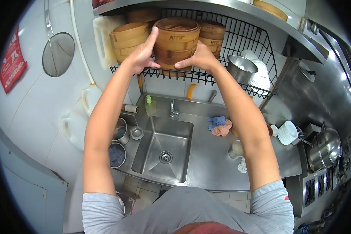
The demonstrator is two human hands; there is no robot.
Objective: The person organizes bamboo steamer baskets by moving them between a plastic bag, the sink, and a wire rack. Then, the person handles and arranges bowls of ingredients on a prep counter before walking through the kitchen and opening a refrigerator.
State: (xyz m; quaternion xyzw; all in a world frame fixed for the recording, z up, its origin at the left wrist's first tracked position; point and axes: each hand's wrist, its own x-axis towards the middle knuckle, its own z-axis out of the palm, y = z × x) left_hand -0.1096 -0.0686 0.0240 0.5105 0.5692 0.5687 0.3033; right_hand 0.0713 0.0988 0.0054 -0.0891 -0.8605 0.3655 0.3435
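Observation:
Both my arms reach up to a black wire rack (238, 37) on the wall above the sink. A stack of round bamboo steamers (176, 41) stands at the rack's front edge, between my hands. My left hand (144, 54) presses against the stack's left side, thumb up, fingers partly spread near its base. On the lower right side, my right hand (201, 58) wraps round the stack, its thumb across the front. More bamboo steamers stand on the rack, to the left (130, 37) and to the right (212, 33) of this stack.
A metal pot (241, 69) and white bowls (261, 78) sit at the rack's right end. Below are a steel sink (163, 150), a soap bottle (150, 106), cloths (220, 126) and white plates (288, 133). A strainer (58, 54) hangs at the left.

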